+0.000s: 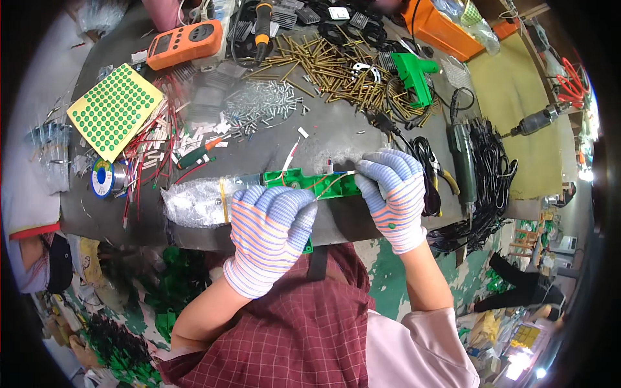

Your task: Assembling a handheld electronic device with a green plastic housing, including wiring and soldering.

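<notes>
A green plastic tool housing half (335, 187) lies open on the near side of the bench, with thin red wires and small parts inside. Beside its lower edge, my left hand (268, 223), in a striped knit glove, has thumb and fingers pinched together at the end of a thin wire (328, 187). That wire crosses the housing to my right hand (393, 191), gloved alike and pinched near the housing's right end. The fingertips partly cover what they grip. A bubble-wrapped bundle with a yellow band (197, 202) sits left of the housing, partly behind my left hand.
Loose screws (259, 103) and brass-coloured rods (330, 64) cover the back. A green tool shell (414, 74) and dark electric screwdriver (462, 161) lie right; a solder spool (107, 178), sticker sheet (115, 111) and orange meter (184, 44) lie left. Pliers (446, 181) lie beside black cables.
</notes>
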A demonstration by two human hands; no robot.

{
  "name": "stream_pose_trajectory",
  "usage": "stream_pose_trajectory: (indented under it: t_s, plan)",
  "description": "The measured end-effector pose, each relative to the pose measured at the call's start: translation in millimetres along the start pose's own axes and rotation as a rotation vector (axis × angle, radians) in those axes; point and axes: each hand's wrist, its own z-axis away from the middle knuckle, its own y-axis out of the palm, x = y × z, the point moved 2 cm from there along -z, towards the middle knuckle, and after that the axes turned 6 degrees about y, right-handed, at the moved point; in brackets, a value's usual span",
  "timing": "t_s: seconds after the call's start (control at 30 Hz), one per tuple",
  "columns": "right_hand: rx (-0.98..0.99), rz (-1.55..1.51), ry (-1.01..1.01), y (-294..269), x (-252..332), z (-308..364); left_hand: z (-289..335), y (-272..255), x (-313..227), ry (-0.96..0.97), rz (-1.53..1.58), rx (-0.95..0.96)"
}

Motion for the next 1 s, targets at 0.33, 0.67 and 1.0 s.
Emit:
stream_pose_trajectory:
  t_s: [0.33, 0.67, 1.0]
  plan:
    - [0.001, -0.042, -0.138, 14.7, 14.0, -1.0, -6.7, -1.4, 3.9, -0.154, 0.124, -0.030]
    - [0.001, 0.030, -0.215, 4.0, 30.1, -2.9, -5.3, -0.6, 5.2, -0.163, 0.183, -0.044]
    - [0.371, -0.354, 0.122, 1.9, 21.4, -5.1, -1.3, 4.8, 12.9, -0.011, 0.129, -0.034]
